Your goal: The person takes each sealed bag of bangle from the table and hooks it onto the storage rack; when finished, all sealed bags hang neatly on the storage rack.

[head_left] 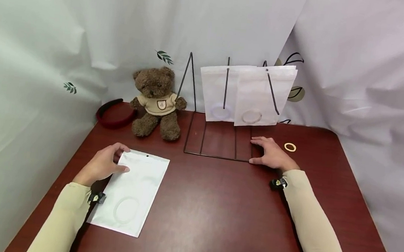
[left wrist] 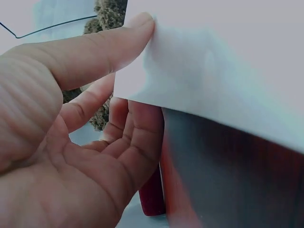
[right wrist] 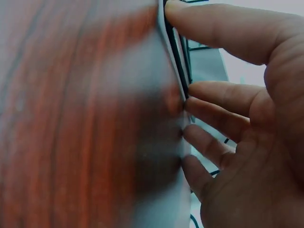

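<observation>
At the left of the table, my left hand [head_left: 105,164] pinches the upper left edge of a flat white pouch [head_left: 145,185]. In the left wrist view its thumb [left wrist: 128,38] lies on the pouch's face, with the other fingers behind and below. A ring shape shows through the pouch near its bottom, and a small hole sits by the top edge. My right hand [head_left: 270,152], holding nothing, rests at the right end of a black wire rack [head_left: 217,157], thumb and fingers spread along the base wire. Two more white pouches [head_left: 218,87] hang on the rack.
A brown teddy bear [head_left: 153,97] in a beige shirt sits left of the rack. Behind it to the left lies a dark red headband [head_left: 114,123]. A small pale yellow ring [head_left: 289,147] lies right of the rack. White curtains [head_left: 234,19] enclose the table.
</observation>
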Action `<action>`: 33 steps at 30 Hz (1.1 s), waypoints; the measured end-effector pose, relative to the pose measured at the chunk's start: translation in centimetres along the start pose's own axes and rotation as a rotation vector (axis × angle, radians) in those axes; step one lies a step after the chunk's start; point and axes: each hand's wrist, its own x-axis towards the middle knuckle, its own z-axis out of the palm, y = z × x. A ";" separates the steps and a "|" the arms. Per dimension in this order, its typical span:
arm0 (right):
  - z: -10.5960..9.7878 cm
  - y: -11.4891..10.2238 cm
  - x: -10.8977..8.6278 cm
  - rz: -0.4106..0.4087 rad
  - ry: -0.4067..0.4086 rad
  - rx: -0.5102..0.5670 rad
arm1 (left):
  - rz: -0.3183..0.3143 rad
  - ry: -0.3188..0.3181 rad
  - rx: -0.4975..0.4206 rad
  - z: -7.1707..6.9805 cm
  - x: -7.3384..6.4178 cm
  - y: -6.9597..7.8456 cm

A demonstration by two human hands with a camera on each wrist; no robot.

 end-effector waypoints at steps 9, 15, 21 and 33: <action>0.8 0.0 -0.3 0.016 -0.027 0.029 | 0.022 -0.031 -0.107 0.4 -1.2 -0.6; 0.9 0.0 -0.2 0.010 -0.022 0.036 | 0.032 0.043 -0.182 0.9 -1.6 0.3; 0.8 0.1 -0.1 0.010 -0.026 0.040 | 0.088 0.099 -0.268 0.7 -1.7 2.5; 0.0 0.2 0.2 0.016 -0.036 0.062 | 0.278 0.173 -0.485 -0.7 -1.9 7.8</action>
